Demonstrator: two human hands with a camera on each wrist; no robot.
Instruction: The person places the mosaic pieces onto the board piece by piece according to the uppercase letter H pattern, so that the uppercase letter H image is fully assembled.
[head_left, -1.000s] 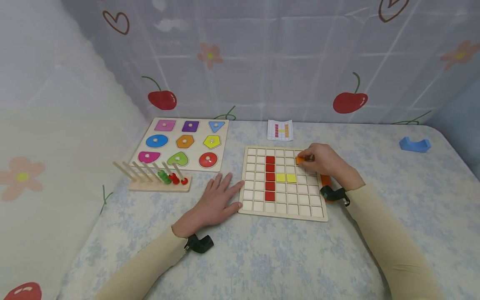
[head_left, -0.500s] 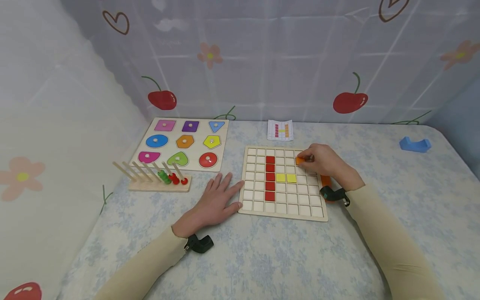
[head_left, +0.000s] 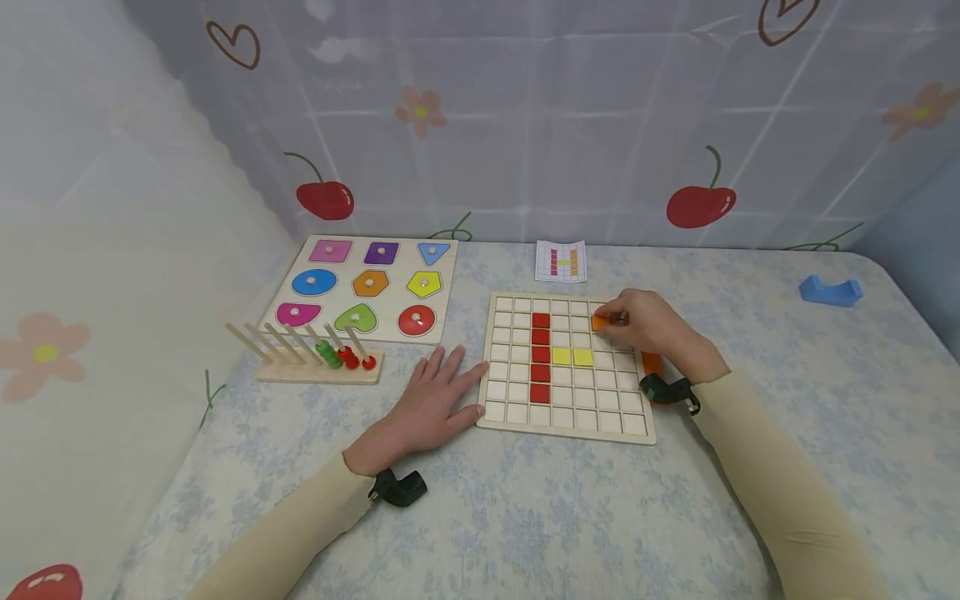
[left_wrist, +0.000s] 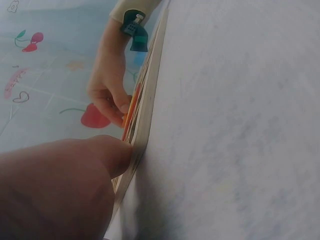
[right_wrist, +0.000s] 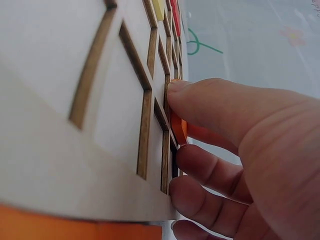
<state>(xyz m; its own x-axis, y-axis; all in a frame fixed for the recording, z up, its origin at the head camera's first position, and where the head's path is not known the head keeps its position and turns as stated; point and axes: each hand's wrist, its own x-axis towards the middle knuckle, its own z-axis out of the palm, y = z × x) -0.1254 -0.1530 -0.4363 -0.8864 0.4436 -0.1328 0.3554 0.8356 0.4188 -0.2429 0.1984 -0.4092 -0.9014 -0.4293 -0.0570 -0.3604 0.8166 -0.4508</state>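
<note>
A wooden grid board [head_left: 564, 421] holds a column of several red tiles [head_left: 540, 354] and two yellow tiles [head_left: 572, 357] beside it. My right hand [head_left: 651, 323] pinches an orange tile [head_left: 599, 322] at a cell in the board's upper right part; in the right wrist view the thumb and a finger are on the orange tile [right_wrist: 178, 128]. My left hand [head_left: 423, 408] lies spread on the table, its thumb and index fingertips touching the board's left edge. In the left wrist view, the left hand [left_wrist: 65, 175] is against the board edge [left_wrist: 150, 95].
Orange pieces [head_left: 651, 363] lie at the board's right edge, partly under the right wrist. A pattern card [head_left: 560, 262] is behind the board. To the left are a shape puzzle [head_left: 360, 287] and a peg stand with beads [head_left: 318, 373]. A blue block [head_left: 830, 291] sits far right.
</note>
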